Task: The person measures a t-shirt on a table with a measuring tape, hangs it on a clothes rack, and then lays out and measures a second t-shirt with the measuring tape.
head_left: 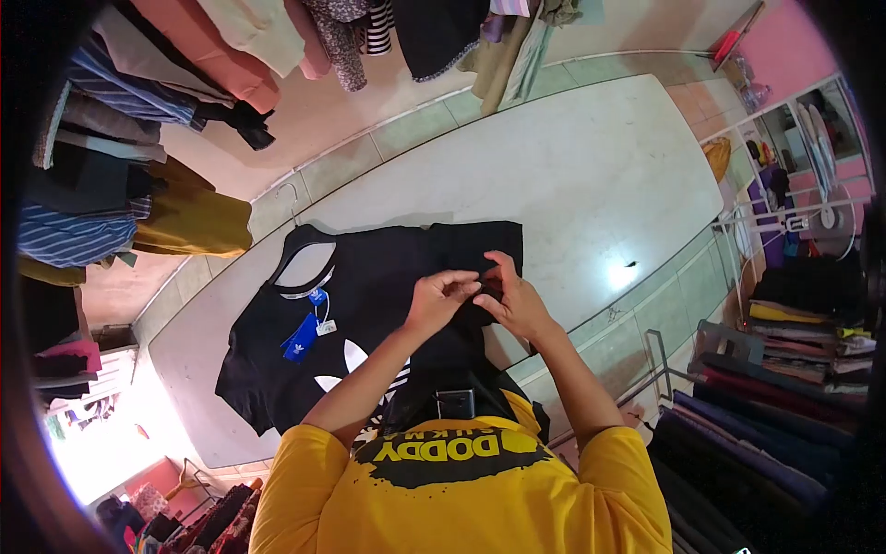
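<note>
Head view: a black T-shirt is seen spread out, front up, on a pale desk.
Hanger: a dark hanger is set in the T-shirt's neck, its hook extending past the collar.
Tags: a blue tag and a small white tag are hung over the T-shirt's chest.
Logo: a white logo is printed on the T-shirt, partly hidden by the left forearm.
Left hand: held over the T-shirt's far right part, fingers bunched; whether anything is pinched cannot be told.
Right hand: held just beside it, fingers curled; whether black fabric is gripped cannot be told.
Garments: hanging clothes are seen beyond the T-shirt, folded clothes well to its right.
</note>
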{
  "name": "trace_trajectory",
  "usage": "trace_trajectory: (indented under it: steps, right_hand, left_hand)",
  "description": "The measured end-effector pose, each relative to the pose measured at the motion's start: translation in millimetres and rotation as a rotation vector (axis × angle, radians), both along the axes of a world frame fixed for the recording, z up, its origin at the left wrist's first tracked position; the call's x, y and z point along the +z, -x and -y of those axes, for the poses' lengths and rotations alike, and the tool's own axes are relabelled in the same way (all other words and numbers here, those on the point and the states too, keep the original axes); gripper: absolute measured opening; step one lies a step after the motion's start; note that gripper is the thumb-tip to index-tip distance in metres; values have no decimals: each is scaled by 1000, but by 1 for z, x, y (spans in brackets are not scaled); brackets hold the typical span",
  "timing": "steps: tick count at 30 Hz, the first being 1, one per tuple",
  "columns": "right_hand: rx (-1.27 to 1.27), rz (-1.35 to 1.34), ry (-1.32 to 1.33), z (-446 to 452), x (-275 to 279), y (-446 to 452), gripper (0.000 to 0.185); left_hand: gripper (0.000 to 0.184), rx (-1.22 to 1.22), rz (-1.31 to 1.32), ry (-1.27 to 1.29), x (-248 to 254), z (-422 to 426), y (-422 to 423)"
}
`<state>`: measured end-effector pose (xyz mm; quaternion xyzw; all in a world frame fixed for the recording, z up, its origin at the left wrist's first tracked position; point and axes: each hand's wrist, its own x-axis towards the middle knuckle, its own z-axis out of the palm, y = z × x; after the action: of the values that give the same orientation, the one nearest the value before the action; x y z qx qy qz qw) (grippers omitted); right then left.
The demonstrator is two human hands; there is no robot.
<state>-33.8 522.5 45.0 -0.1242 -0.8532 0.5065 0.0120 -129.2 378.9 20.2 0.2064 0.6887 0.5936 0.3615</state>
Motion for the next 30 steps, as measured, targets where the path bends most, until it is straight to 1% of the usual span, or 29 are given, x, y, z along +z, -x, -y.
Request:
trace_trajectory:
  steps: [2,4,5,7,8,10,11,12,13,14,15,16,18,19,23,26,30]
  right_hand:
    - [27,11,-19,-4,-2,7,68]
    - [61,32,-54,-8,-3,14,63]
    - [68,31,-53,-9,-3,17,63]
    - [38,15,-96,-12,-2,24,47]
    - [42,14,-93,-18,-6,26,47]
    - [27,-109,-207,-36,-16,30,30]
    - [-88,-70,-133,-41,-16,31,19]
    - [-87,-69,-132,-48,-19,33,19]
    - [-111,-65,-154,-58,-24,33,17]
    - [-134,-60,-178,-66,-29,34,15]
    - [-177,-4,-211,-71,-32,35,14]
    - [-176,-2,-214,-77,-34,36,14]
    - [-251,111,-376,-90,-38,38,15]
    - [-307,146,-378,-94,-38,39,16]
    - [-296,223,-447,-112,-39,38,18]
    - [-289,239,-445,-116,-47,37,19]
    - [-292,250,-440,-115,-42,38,18]
  left_hand:
    - [14,38,30,-16,-2,-4,-2]
    - [11,128,211,-80,-3,-7,-1]
    - [11,135,209,-80,-4,-8,1]
    - [8,171,13,59,-3,-9,8]
    - [13,286,-120,118,-7,-9,14]
    - [23,515,-377,207,1,-9,34]
    - [26,605,-426,266,-6,-7,44]
    - [30,695,-474,325,-13,-6,52]
    - [33,663,-437,418,-6,-6,58]
    - [33,664,-434,418,-10,-7,60]
    - [36,615,-571,530,-14,-8,62]
    - [40,561,-707,642,-18,-9,63]
    - [41,575,-668,639,-22,-11,64]
    - [43,588,-632,637,-23,-12,65]
    - [42,611,-653,625,-24,-11,67]
    - [41,596,-634,615,-25,-9,67]
    - [40,596,-617,608,-26,-8,67]
